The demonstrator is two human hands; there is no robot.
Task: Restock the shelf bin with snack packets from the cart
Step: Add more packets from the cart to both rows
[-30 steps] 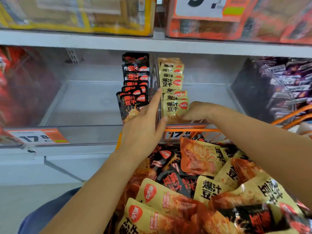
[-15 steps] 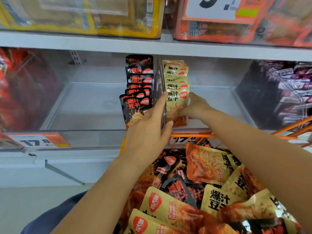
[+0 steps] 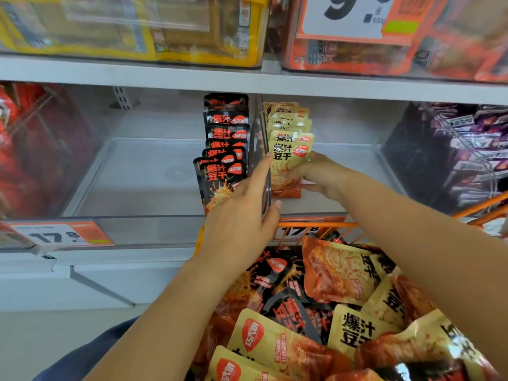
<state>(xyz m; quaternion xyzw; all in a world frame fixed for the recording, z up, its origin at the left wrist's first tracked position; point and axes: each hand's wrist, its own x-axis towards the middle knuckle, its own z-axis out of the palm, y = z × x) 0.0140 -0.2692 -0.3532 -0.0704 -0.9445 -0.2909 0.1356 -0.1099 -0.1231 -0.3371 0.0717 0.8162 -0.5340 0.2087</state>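
On the middle shelf, a clear shelf bin [image 3: 154, 224] holds a row of black snack packets [image 3: 224, 149] and, right of a clear divider [image 3: 259, 138], a row of yellow snack packets [image 3: 288, 127]. My left hand [image 3: 242, 215] straddles the divider's front edge, index finger up along it, thumb on its right, other fingers against the front black packet. My right hand [image 3: 321, 174] grips the front yellow packet [image 3: 288, 166] by its right side, upright at the front of the yellow row. Below, the orange cart [image 3: 316, 225] is heaped with yellow and black packets [image 3: 316, 312].
Orange price tags reading 17.8 [image 3: 60, 236] sit on the shelf's front rail. A red-packet bin [image 3: 33, 149] stands at left, a purple-packet bin [image 3: 461, 152] at right. Yellow and orange bins [image 3: 357, 50] fill the shelf above. Both sides of the middle bin have bare floor.
My right hand has moved further back into the bin with the front yellow packet, closing it up against the row. My left hand has stayed at the divider.
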